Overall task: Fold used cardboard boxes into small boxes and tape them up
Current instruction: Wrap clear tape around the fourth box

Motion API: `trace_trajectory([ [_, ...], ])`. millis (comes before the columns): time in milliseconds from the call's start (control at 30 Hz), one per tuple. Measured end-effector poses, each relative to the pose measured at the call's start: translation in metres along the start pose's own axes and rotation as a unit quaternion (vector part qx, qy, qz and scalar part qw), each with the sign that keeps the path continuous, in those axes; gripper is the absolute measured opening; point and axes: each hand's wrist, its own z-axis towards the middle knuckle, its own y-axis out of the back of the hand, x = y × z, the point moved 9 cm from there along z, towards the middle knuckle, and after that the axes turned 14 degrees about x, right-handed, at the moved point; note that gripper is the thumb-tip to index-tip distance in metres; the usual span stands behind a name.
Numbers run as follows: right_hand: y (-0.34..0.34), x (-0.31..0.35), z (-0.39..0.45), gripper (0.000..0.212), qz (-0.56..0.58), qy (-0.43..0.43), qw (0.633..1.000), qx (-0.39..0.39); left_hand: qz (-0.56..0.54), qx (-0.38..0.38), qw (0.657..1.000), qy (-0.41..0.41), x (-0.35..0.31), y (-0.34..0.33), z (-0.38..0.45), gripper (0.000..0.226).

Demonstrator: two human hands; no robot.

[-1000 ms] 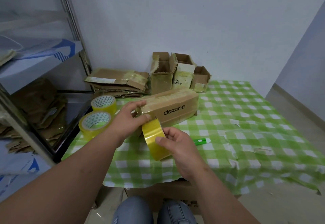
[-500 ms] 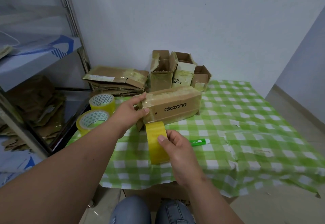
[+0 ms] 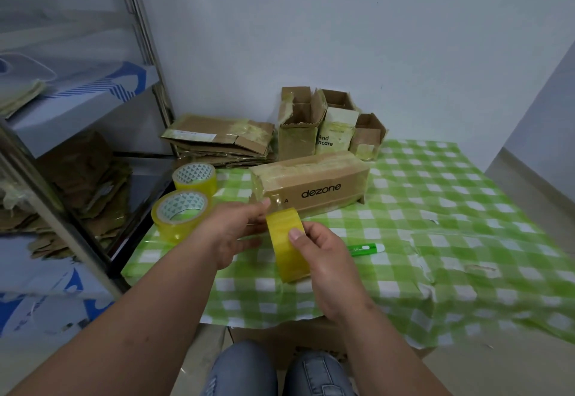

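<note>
Now I count three tape rolls: one pinched in my right hand, two on the worktop; left hand pinches tape at the sealed box.

Green pen on the green checked tablecloth, metal shelving rack at left

Your bench layout, near to far

Your hands meet at the tape roll in front of the closed box; two spare rolls lie to its left, a pen to your right, flattened cardboard and open boxes behind, shelving far left.
</note>
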Motion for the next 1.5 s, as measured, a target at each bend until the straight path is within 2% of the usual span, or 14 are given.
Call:
trace_trajectory([
  [267,0.000,0.005,-0.006,0.013,-0.019,-0.006,0.999,0.029,-0.071,0.004,0.997,0.026,0.008,-0.010,-0.007,0.015],
  [400,0.001,0.006,-0.009,0.012,-0.045,-0.012,0.997,0.061,-0.099,-0.013,0.994,0.036,0.011,-0.011,-0.007,0.022],
  [500,0.007,0.007,-0.010,0.026,-0.075,-0.021,0.994,0.075,-0.102,-0.026,0.994,0.037,0.011,-0.011,-0.006,0.013],
  [567,0.015,0.009,-0.011,0.029,-0.078,-0.026,0.995,0.063,-0.094,-0.030,0.994,0.038,0.010,-0.010,-0.006,0.010],
  [667,0.043,0.014,-0.014,0.015,-0.129,-0.041,0.991,-0.011,-0.083,-0.035,0.995,0.035,0.008,-0.010,-0.005,0.012],
  [733,0.070,0.016,-0.013,0.020,-0.291,-0.079,0.949,-0.089,-0.079,-0.034,0.996,0.030,0.006,-0.010,-0.005,0.006],
  [800,0.086,0.015,-0.011,0.046,-0.511,-0.149,0.839,-0.112,-0.075,-0.030,0.996,0.023,0.004,-0.011,-0.005,0.008],
  [867,0.094,0.007,-0.008,0.060,-0.617,-0.204,0.754,-0.092,-0.075,-0.034,0.996,0.017,0.005,-0.011,-0.005,0.011],
  [933,0.097,0.005,-0.006,0.057,-0.657,-0.206,0.720,-0.081,-0.079,-0.042,0.996,0.015,0.006,-0.010,-0.004,0.009],
  [1000,0.100,0.008,-0.004,0.047,-0.674,-0.194,0.708,-0.085,-0.083,-0.049,0.995,0.016,0.007,-0.009,-0.003,0.009],
  [1100,0.106,0.010,-0.001,0.034,-0.652,-0.197,0.726,-0.096,-0.090,-0.062,0.994,0.012,0.009,-0.007,-0.001,0.012],
  [1233,0.105,0.036,-0.001,0.012,-0.582,-0.134,0.792,-0.127,-0.102,-0.063,0.993,0.008,0.012,-0.009,0.002,0.015],
  [1333,0.085,0.060,0.004,0.008,-0.521,-0.049,0.846,-0.106,-0.113,-0.066,0.991,0.005,0.013,-0.008,0.003,0.023],
  [1500,0.040,0.088,0.027,0.017,-0.538,0.018,0.842,-0.022,-0.120,-0.068,0.990,0.000,0.015,-0.007,0.008,0.029],
])
